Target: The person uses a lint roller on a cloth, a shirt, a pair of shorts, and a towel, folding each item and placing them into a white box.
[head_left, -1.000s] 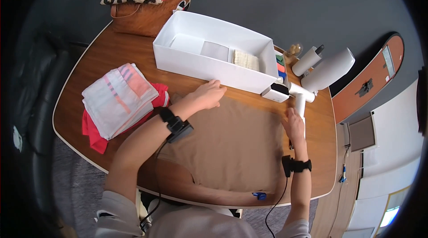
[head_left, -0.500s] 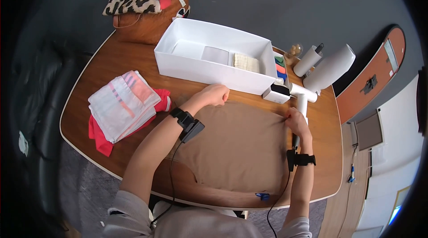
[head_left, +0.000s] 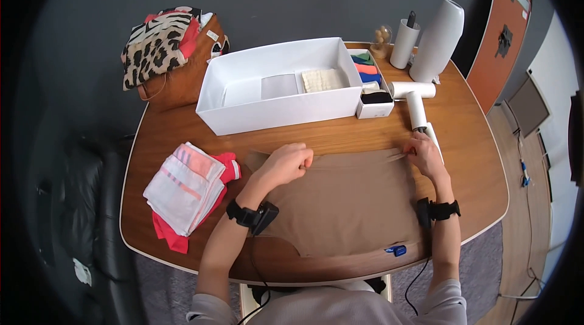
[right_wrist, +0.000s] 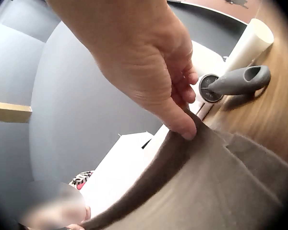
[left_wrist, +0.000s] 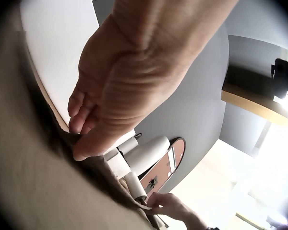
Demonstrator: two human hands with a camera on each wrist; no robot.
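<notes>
A brown cloth garment point(head_left: 350, 203) lies spread over the wooden table, its near edge cut in a curve. My left hand point(head_left: 289, 162) pinches its far edge left of the middle; in the left wrist view the thumb and fingers point(left_wrist: 86, 148) close on the fabric. At the far right corner my right hand point(head_left: 426, 153) pinches the same edge between thumb and fingers, as the right wrist view shows with the cloth point(right_wrist: 182, 158) raised in a fold. Between both hands the far edge runs nearly straight.
Behind the garment stands a white box point(head_left: 280, 115) with a cream folded cloth inside. A smaller box point(head_left: 374, 109) holds rolled cloths. White rollers point(head_left: 416, 109) lie near my right hand. Folded towels point(head_left: 185, 185) sit left, a blue clip point(head_left: 396, 251) at the front edge.
Both hands have gone from resting near the far edge to gripping it. The head view has tilted and turned, shifting the whole scene.
</notes>
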